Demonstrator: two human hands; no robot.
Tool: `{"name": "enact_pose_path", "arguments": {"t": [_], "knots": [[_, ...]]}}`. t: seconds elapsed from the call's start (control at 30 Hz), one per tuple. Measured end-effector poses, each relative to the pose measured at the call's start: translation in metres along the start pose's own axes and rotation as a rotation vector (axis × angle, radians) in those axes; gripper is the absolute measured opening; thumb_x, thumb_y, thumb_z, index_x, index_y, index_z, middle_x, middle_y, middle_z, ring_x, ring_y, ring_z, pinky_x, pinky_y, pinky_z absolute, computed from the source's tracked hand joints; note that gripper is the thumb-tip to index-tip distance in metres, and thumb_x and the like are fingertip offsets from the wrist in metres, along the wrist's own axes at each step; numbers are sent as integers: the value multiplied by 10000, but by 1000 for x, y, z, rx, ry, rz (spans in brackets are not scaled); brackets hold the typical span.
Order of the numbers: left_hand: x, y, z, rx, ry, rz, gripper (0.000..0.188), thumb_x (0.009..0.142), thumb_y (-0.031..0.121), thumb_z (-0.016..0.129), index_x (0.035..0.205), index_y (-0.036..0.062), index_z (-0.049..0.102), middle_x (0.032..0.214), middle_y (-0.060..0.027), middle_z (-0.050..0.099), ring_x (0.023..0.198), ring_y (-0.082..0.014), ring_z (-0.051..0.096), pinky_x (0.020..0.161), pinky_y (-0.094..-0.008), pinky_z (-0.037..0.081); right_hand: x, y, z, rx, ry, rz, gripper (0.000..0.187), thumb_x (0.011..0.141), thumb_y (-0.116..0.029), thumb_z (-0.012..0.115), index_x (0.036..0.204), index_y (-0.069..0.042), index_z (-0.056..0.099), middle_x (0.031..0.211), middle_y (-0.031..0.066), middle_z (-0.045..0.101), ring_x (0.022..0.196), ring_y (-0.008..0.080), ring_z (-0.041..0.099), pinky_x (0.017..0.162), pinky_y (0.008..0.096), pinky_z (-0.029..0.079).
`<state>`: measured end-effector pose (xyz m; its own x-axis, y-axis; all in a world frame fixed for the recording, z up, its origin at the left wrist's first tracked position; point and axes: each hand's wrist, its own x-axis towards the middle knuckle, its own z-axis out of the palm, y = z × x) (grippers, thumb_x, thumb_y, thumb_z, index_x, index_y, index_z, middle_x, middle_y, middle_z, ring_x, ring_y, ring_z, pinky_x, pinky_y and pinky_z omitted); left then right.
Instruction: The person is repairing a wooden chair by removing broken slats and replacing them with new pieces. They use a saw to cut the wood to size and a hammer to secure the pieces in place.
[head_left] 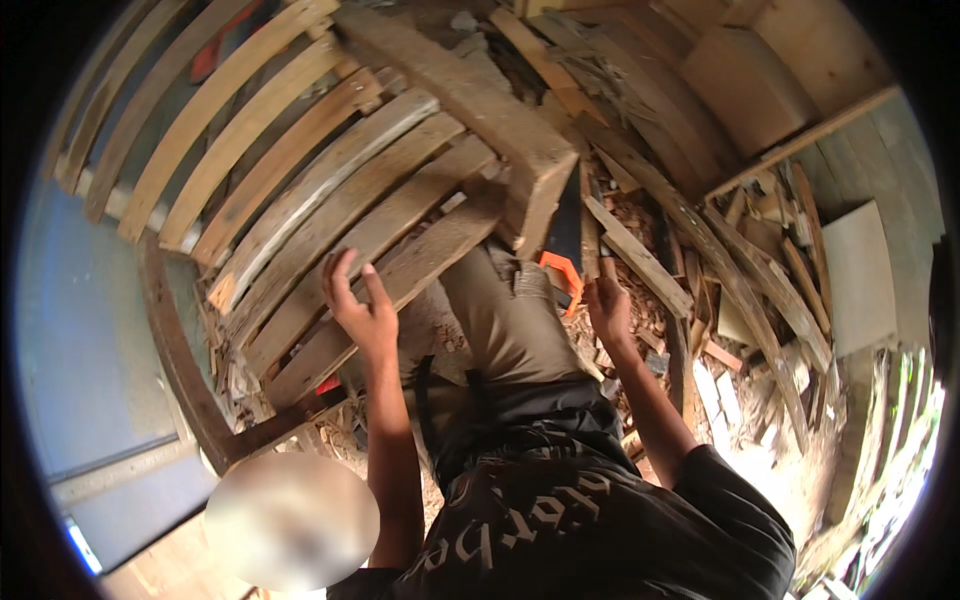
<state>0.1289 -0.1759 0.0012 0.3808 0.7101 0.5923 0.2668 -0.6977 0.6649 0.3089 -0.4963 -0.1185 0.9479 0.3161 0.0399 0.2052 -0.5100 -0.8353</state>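
"Under the fingers of the left hand (365, 320), what does one see?"

"Wooden slats (430, 258), which are set in a row. They reach from below these fingers to the far left, and the nearest slat passes close to the thumb."

"How are these fingers?"

"They are loosely opened, with the thumb standing apart. Whether they touch the wood, one cannot tell."

"And the right hand (608, 312)?"

"Its fingers are curled together like a fist. A narrow piece of wood (607, 268) shows just beyond them, but whether they grip it, one cannot tell."

"Where is the orange handle (573, 277)?"

"Just to the left of the right fingers, beside the knee of the person's trousers (505, 325)."

"What else is near?"

"Beyond both hands' fingers, a thick beam (535, 180) has its end between them. To the right of the right fingers lie a pale board (640, 253) and a long plank (735, 280). Well apart, left of the left fingers, is a blue panel (90, 330)."
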Motion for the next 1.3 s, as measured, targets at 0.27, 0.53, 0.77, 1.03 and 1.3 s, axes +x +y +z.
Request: {"name": "enact_pose_path", "arguments": {"t": [0.27,0.53,0.77,1.03,1.3], "knots": [[-23,28,28,38,-160,140,246,932,93,613,1165,17,633,1220,-159,616,1172,-359,561,1008,-490,418,0,105,66,-388,-277,-115,611,851,-247,746,1330,7,464,1304,285,548,1163,443,575,968,501,474],[12,15,15,121,-128,124,251,928,117,628,1167,40,627,1240,-165,593,1180,-373,547,1013,-493,415,63,160,62,-623,-40,372,420,897,-178,600,1264,-20,469,1212,206,562,1213,400,528,993,493,454],[69,-23,34,327,-139,92,357,941,195,634,1269,77,555,1330,-153,514,1289,-353,456,1090,-530,315,84,139,38,-829,-451,231,503,879,-223,620,1352,-83,520,1358,229,528,1269,422,517,984,533,475],[148,-67,107,596,-252,123,550,973,374,601,1382,29,474,1399,-196,446,1341,-373,400,1139,-547,274,38,120,-9,-81,-183,127,527,911,-397,566,1195,46,593,1077,328,651,1094,501,603,901,518,467],[172,-85,117,685,-393,137,749,937,622,529,1439,70,464,1429,-188,486,1361,-339,444,1118,-574,327,-53,-24,-171,318,-702,385,270,968,-294,636,954,-40,544,665,-24,502,530,72,464,449,249,358]]}}
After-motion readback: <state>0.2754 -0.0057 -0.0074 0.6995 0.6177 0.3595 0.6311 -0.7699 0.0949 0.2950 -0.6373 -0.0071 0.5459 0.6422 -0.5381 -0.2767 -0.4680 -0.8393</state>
